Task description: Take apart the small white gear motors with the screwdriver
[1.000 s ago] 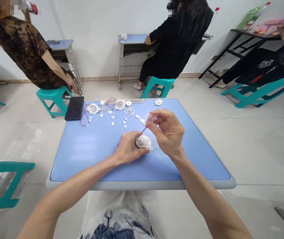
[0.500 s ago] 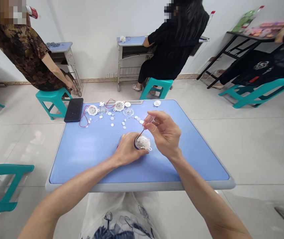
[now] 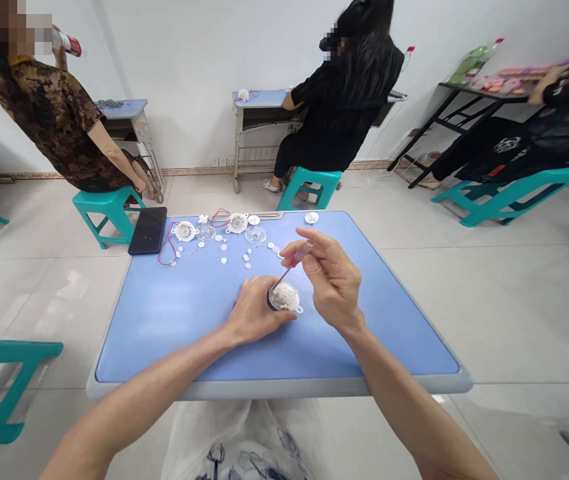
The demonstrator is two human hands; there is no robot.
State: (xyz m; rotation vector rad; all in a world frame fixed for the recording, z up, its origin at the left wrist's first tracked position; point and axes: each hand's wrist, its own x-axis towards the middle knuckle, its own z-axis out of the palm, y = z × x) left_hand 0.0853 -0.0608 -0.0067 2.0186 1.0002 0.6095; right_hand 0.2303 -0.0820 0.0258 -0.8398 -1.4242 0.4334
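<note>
At the far left corner of the pale blue plastic worktop [image 3: 189,320] lies a black smartphone [image 3: 147,230], then a thin red wire [image 3: 167,243] and small white plastic parts [image 3: 224,252] along the far edge. Near the middle, the left hand [image 3: 253,310] clasps a round clear capsule [image 3: 284,297] holding white material; the right hand [image 3: 332,283] pinches a slim clear-handled screwdriver [image 3: 289,263], its metal tip reaching the capsule.

Left forearm [image 3: 149,383] and right forearm [image 3: 404,393] bare, extended forward from lower frame. Left hand [image 3: 254,312] low, fingers [image 3: 259,288] curled closed. Right hand [image 3: 333,283] raised, close beside left, wrist bent, thumb and fingertips [image 3: 302,233] pinched.
</note>
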